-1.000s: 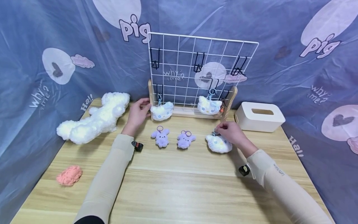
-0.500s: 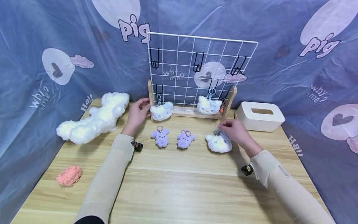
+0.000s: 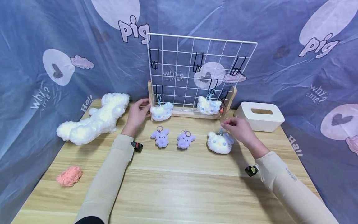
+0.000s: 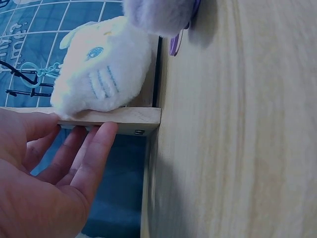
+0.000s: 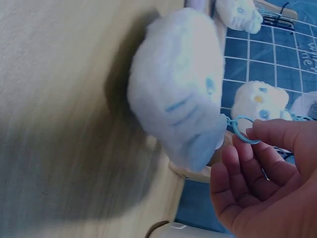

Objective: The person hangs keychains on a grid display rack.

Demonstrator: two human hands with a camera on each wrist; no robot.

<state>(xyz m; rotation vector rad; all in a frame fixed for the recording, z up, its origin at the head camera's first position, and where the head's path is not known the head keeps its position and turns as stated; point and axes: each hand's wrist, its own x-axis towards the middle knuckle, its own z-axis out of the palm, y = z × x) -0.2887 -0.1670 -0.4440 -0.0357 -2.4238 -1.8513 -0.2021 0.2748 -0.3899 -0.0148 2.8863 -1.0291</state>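
My right hand [image 3: 237,129] pinches the light-blue ring [image 5: 242,131] of a white cat-head plush keychain [image 3: 219,143] between thumb and index finger. The plush hangs below the ring, close to the tabletop; whether it touches is unclear. My left hand [image 3: 138,112] rests its fingertips against the wooden side post [image 4: 133,116] of the white wire grid rack [image 3: 193,37], fingers fairly straight. Beside it, another white cat plush [image 3: 161,111] hangs from a black hook. A third white cat plush [image 3: 208,105] hangs on the rack's right side.
Two purple bunny keychains [image 3: 160,137] lie in front of the rack. A white tissue box [image 3: 260,116] stands at right. Fluffy white plush [image 3: 95,119] and a pink knotted bundle [image 3: 69,175] lie at left. Black hooks [image 3: 198,63] jut from the grid.
My right hand has moved slightly right and up with the ring. The cat plush has swung more upright and shifted a little right. My left hand has stayed at the post.
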